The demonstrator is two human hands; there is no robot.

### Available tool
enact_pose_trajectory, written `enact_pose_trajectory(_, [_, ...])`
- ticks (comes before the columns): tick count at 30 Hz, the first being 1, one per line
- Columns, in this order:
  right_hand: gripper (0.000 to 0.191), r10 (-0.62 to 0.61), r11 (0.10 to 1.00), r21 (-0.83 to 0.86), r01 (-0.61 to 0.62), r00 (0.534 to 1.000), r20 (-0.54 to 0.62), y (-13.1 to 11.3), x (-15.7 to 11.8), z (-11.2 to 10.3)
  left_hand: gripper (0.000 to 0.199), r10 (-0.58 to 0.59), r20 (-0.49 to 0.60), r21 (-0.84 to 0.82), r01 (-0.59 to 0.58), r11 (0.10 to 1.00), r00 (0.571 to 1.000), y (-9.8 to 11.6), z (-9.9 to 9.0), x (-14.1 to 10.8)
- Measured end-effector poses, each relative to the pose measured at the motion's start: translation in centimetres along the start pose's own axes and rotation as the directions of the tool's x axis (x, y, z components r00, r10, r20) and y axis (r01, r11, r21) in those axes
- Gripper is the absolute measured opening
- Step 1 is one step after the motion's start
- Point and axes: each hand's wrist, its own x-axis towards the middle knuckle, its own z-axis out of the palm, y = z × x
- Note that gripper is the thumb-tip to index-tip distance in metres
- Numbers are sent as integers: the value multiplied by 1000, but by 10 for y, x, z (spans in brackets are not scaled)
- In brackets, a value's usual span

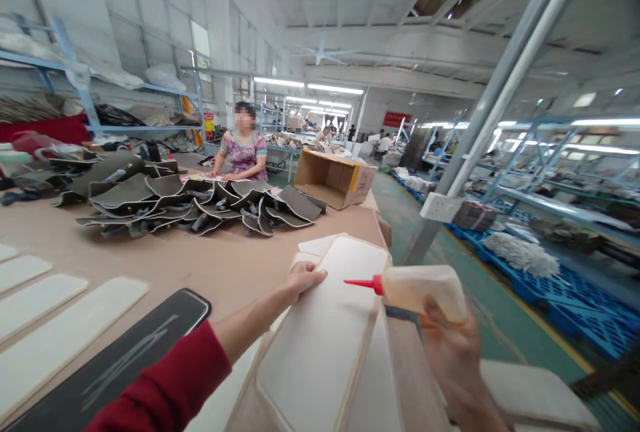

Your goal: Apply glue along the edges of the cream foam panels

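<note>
My left hand [304, 280] grips the left edge of a white rounded panel [325, 339], its thumb on top. Below and beside it lie more white panels. My right hand [453, 335], slightly blurred, is wrapped round a translucent bottle [425, 291] of yellowish liquid. The bottle lies nearly level, and its red nozzle [364, 283] points left over the panel's upper part. Whether the tip touches the panel I cannot tell. To the left a black panel [150, 352] with pale streaks rests on the table, next to several white panels [75, 332].
Grey-green pieces with pale edges [200, 205] are heaped across the brown table [240, 262]. A person [244, 149] sits behind them. An open cardboard box [335, 179] stands at the table's far right. A metal post [450, 185] with a socket rises at right, near blue pallets [540, 292].
</note>
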Motion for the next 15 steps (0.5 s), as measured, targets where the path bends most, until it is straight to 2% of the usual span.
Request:
enact_pose_trajectory(3, [61, -43, 999, -6, 43, 999, 10, 9, 10, 2, 24, 6, 61, -8, -5, 1000, 998, 3, 4, -5])
enact_pose_trajectory(10, [60, -54, 998, -40, 56, 998, 34, 13, 14, -13, 20, 15, 161, -75, -3, 997, 987, 9, 2, -14])
enact_pose_trajectory(12, [62, -39, 998, -56, 40, 999, 31, 14, 6, -17, 22, 14, 160, -83, -1, 997, 987, 7, 2, -12])
enact_pose_trajectory(15, [66, 20, 994, -106, -15, 998, 55, 23, -24, -30, 19, 8, 132, -77, 2, 997, 991, 3, -1, -6])
